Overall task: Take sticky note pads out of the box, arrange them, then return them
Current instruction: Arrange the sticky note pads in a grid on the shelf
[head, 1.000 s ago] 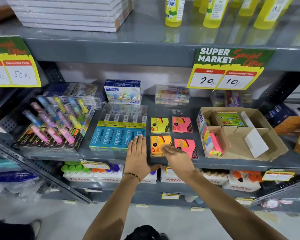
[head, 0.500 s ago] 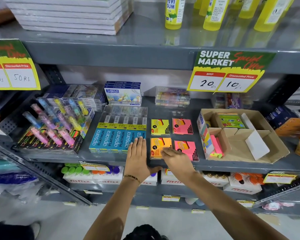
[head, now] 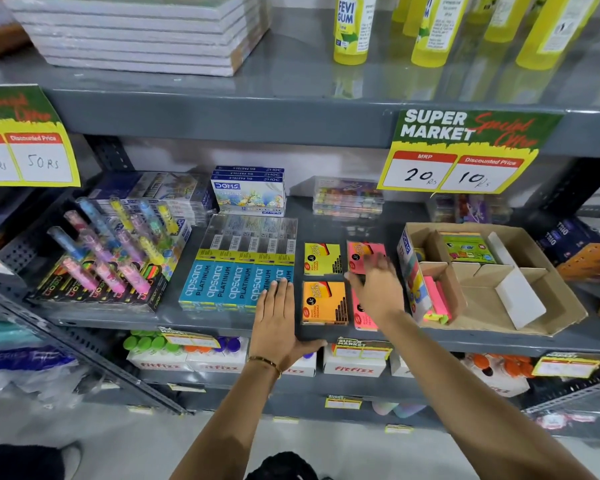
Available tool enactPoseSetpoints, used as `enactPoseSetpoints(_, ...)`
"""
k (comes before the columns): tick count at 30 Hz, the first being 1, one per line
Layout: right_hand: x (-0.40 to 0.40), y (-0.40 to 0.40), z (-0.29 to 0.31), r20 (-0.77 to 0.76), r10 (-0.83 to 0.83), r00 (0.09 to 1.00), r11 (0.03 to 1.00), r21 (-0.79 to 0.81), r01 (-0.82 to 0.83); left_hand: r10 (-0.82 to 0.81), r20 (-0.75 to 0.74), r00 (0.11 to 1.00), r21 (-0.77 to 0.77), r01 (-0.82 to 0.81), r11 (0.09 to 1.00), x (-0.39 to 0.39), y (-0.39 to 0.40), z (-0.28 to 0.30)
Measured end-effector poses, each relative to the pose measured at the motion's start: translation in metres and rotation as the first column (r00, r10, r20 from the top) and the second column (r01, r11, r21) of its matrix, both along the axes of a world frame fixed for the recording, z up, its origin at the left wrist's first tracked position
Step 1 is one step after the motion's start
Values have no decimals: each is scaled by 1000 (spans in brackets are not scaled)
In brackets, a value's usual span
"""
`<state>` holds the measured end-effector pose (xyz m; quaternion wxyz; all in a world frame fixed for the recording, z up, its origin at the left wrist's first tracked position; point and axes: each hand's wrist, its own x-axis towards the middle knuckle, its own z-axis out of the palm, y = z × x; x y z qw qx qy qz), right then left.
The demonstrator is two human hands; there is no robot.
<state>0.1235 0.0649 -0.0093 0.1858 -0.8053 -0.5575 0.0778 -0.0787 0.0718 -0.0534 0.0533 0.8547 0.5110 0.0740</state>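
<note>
Sticky note pads lie in a two-by-two block on the grey shelf [head: 378,221]: a yellow pad [head: 321,258] and a pink pad [head: 361,252] at the back, an orange pad [head: 324,302] and a second pink pad [head: 361,315] at the front. My right hand [head: 378,289] hovers, blurred, over both pink pads with fingers spread, holding nothing. My left hand [head: 278,317] lies flat on the shelf edge, left of the orange pad. The open cardboard box [head: 534,271] at the right holds a green pack [head: 466,247] and pink pads [head: 437,301].
Blue Apsara pencil packs [head: 236,282] lie just left of the pads, a highlighter display [head: 111,258] further left. Doms boxes [head: 248,194] and clear cases [head: 347,199] stand behind. A price sign [head: 465,154] hangs above the box. Fitfizz boxes [head: 354,367] fill the shelf below.
My right hand has left the front edge of the orange pad and moved right and back over the pink pads. My left hand has stayed put.
</note>
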Motion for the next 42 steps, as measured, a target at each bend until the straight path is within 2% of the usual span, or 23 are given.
enactPoseSetpoints(2, 5, 15, 2, -8, -93, 996, 986, -140, 91, -11, 13, 1000, -13, 12, 1000, -1, 1, 0)
enactPoseSetpoints(4, 6, 24, 2, -12, -145, 989, 971, -196, 140, -21, 22, 1000, -22, 22, 1000, -1, 1, -1)
enactPoseSetpoints(7, 8, 32, 2, -20, -180, 983, 968, -179, 174, -26, 35, 999, -3, 26, 1000, -1, 1, -2)
enactPoseSetpoints(11, 9, 28, 10, -84, -217, 973, 974, -81, 210, -21, 18, 1000, 34, 20, 999, 0, 2, -3)
enactPoseSetpoints(16, 3, -12, 5, -112, -183, 977, 983, -15, 183, 1, -16, 1000, 58, -1, 998, 0, 1, -1)
enactPoseSetpoints(23, -11, -58, -19, -99, -217, 971, 976, -42, 214, 9, 12, 1000, 70, -10, 997, 1, 0, -2)
enactPoseSetpoints(42, -21, -66, -5, -79, -233, 969, 966, -137, 221, 0, 0, 1000, 48, 0, 999, 0, -2, 1)
